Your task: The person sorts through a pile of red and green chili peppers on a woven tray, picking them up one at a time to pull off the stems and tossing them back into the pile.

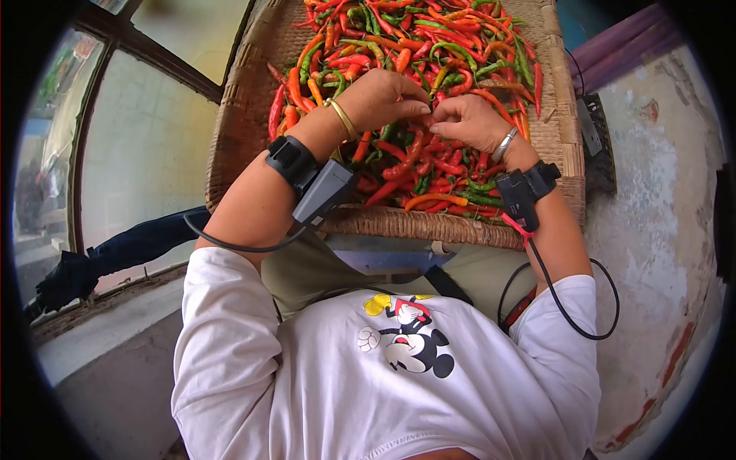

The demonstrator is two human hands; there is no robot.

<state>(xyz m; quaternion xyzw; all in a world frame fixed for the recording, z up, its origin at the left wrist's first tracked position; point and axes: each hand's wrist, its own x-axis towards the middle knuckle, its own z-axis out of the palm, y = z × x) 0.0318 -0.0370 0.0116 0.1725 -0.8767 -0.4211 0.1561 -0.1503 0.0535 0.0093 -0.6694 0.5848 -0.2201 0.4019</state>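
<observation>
Both my hands are over a heap of chili peppers (460, 57), mostly red, with some green and orange ones. My left hand (383, 100), wearing a gold bangle, is closed in a pinch. Facing it, my right hand (474, 123), with a silver bracelet, is pinched too. Between the two sets of fingertips is a red chili pepper (427, 121), partly covered by the fingers. The peppers lie in a shallow woven basket (429, 224), its near rim just beyond my lap.
A framed window (146, 146) stands on the left, with a dark folded umbrella-like thing (130, 249) by its sill. On the right is a wall with peeling paint (652, 199). Cabled devices (326, 192) are strapped to both forearms.
</observation>
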